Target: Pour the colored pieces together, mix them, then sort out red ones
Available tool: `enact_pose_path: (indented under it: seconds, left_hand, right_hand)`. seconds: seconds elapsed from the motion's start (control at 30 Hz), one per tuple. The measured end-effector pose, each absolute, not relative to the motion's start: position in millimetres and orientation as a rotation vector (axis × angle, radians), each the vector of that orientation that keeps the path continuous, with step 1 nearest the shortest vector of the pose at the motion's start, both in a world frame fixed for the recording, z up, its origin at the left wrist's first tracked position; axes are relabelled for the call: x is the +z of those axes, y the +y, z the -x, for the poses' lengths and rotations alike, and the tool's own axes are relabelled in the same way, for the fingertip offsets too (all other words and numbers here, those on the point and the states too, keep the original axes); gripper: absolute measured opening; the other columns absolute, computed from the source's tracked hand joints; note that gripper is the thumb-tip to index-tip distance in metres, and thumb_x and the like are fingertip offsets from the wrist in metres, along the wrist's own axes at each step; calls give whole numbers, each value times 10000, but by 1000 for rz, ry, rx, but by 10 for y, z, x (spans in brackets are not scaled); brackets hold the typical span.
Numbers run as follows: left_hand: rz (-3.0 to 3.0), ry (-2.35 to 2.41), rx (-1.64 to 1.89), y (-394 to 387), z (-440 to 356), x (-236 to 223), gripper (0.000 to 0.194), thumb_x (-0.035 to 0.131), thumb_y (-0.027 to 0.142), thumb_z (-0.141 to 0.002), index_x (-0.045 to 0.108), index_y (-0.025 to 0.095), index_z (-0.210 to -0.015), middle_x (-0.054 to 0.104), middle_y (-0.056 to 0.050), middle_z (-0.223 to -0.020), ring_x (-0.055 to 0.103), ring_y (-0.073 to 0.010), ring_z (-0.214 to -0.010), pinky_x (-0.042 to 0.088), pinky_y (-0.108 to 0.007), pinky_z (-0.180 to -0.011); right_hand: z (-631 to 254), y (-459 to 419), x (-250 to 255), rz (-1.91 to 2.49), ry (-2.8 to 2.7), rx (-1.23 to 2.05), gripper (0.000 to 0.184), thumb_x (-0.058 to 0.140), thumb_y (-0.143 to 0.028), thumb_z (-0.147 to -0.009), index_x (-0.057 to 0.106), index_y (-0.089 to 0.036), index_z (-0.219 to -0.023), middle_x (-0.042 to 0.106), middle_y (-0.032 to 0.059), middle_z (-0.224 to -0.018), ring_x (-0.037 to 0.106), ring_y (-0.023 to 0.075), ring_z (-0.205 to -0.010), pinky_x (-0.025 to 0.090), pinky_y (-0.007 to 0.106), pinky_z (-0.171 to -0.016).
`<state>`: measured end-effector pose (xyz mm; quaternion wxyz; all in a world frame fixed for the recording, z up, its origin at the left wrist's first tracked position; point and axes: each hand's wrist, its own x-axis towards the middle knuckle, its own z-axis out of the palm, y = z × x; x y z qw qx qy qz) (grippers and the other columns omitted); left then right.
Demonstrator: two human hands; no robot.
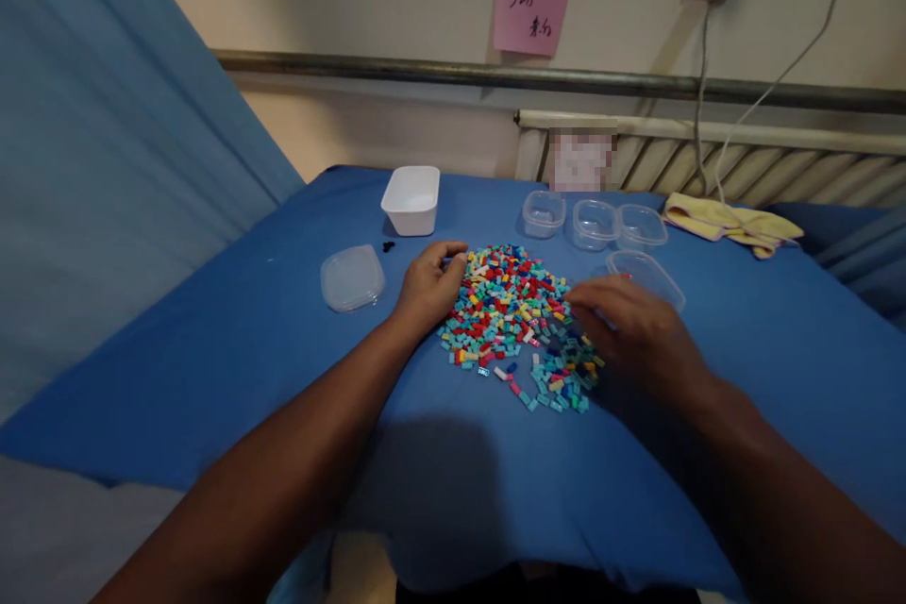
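Observation:
A heap of small coloured plastic bricks [506, 302], mostly turquoise and red with some yellow, white and blue, lies spread on a blue cloth [439, 453]. My left hand [431, 285] rests at the heap's left edge, thumb and fingers apart, holding nothing that I can see. Over the right side of the heap is my right hand [637, 326], its fingertips drawn together in a pinch. Whatever may be between them is too small to make out. Just behind this hand, a clear shallow plastic piece [655, 276], lid or tray, has a bit of red at its near-left edge.
A white tub [411, 200] stands at the back left, with small black bits [389, 246] and a translucent lid [352, 279] nearer. Three clear containers, including one [544, 215], line the back right beside a yellow cloth [732, 222]. A radiator [662, 160] and hanging cable lie behind.

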<state>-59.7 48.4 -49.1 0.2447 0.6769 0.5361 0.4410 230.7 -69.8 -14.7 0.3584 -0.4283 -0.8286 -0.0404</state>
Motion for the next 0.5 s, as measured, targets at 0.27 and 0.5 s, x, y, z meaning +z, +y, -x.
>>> enact_pose_path:
  seconds: [0.27, 0.5]
  left_hand:
    - [-2344, 1285, 1172, 384, 593, -364, 266, 559, 349, -1038, 750, 250, -1194, 773, -89, -1217, 691, -269, -1186, 518, -445, -1106]
    - [-2741, 1028, 702, 52, 605, -34, 242, 520, 336, -1092, 751, 268, -1116, 760, -63, -1020, 719, -221, -952, 535, -336, -823]
  right_hand:
    - [-3092, -503, -175, 1524, -1846, -342, 204, 606, -300, -1039, 780, -221, -1110, 806, 111, -1052, 760, 294, -945, 597, 440, -826]
    - [-2683, -601, -182, 1249, -1981, -200, 166, 596, -225, -1068, 752, -223, -1126, 804, 99, -1061, 756, 258, -984, 597, 402, -880]
